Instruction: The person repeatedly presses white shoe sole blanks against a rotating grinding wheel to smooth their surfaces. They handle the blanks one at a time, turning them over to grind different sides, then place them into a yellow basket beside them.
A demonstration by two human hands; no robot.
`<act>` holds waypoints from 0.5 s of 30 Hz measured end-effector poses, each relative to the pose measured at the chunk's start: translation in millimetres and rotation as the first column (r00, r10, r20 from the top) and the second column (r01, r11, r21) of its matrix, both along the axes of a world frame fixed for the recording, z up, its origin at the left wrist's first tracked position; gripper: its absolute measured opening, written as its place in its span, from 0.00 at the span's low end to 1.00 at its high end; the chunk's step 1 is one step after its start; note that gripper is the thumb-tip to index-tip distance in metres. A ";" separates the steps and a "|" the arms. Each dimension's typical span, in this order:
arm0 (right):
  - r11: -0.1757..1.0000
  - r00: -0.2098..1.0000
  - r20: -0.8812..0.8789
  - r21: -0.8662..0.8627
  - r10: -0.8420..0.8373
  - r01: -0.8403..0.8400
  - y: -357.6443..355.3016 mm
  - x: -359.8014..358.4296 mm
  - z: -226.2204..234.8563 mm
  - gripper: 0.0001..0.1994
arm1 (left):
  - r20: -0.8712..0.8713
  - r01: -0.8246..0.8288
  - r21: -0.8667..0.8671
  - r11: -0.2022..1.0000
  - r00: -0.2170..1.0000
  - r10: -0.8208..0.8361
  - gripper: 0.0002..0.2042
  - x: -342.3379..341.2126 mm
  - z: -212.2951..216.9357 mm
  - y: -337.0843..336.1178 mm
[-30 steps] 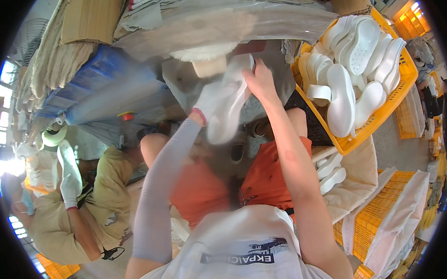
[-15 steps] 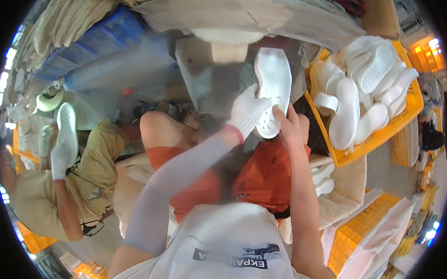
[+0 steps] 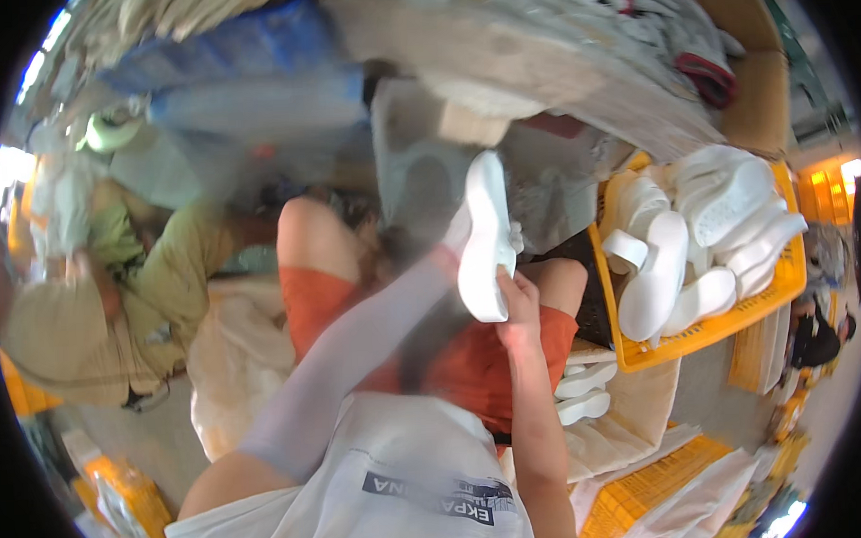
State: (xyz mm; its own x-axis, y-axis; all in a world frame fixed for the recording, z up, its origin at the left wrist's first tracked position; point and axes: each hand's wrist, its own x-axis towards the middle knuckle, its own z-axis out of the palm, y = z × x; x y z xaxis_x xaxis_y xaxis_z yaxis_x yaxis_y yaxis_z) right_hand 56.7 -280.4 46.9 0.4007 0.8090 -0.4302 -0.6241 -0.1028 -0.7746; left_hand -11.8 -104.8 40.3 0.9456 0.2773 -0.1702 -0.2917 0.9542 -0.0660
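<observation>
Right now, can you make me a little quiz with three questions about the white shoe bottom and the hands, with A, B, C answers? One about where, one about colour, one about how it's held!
1. Where is the yellow crate of white soles?
A. On the person's right
B. On the person's left
C. Behind the co-worker

2. What colour are the person's shorts?
A. Blue
B. Orange
C. Green

3. How is the white sole held?
A. Lying flat on the floor
B. Standing on end, gripped by both hands
C. Hanging from a hook

Answers:
1. A, the crate sits on the right side of the view, past the right knee.
2. B, orange cloth covers both thighs.
3. B, the right hand grips its lower end and the gloved left hand meets it from behind, so it stands nearly upright above the lap.
</observation>
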 end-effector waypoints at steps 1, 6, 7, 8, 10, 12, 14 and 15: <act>0.995 0.833 0.551 -0.051 -0.042 0.083 -12.9 -9.6 4.3 0.19 | -0.110 -0.032 0.191 0.981 0.993 0.054 0.14 1.5 -18.8 2.3; 0.979 0.437 0.879 -0.201 0.191 -0.022 27.7 -50.7 89.0 0.25 | 0.056 -0.384 0.440 0.812 0.914 0.402 0.12 8.0 -50.5 41.2; 0.963 0.308 0.917 -0.269 0.254 0.005 56.1 -55.5 104.8 0.24 | 0.015 -0.326 0.264 0.908 0.943 0.334 0.15 10.7 -41.8 59.8; 0.969 0.206 0.949 -0.247 0.240 0.012 84.2 -56.5 117.4 0.21 | -0.115 -0.279 0.202 0.939 0.945 0.306 0.18 10.8 -29.0 76.5; 0.995 0.090 0.991 -0.102 0.101 0.005 134.9 -55.6 130.2 0.19 | -0.501 -0.146 0.422 0.895 0.785 0.364 0.26 9.1 5.5 105.5; 0.997 0.099 0.992 -0.074 0.074 0.004 145.0 -57.3 137.4 0.18 | -0.501 -0.177 0.369 0.912 0.789 0.356 0.27 -2.2 38.1 100.2; 0.983 0.130 0.980 -0.162 0.150 0.089 127.7 -58.5 139.1 0.20 | -0.555 -0.189 0.328 0.926 0.754 0.351 0.28 -9.3 61.8 73.3; 0.945 0.053 0.960 -0.278 0.273 0.170 114.5 -58.9 141.5 0.21 | -0.565 -0.220 0.388 0.895 0.711 0.420 0.28 -11.2 67.8 50.5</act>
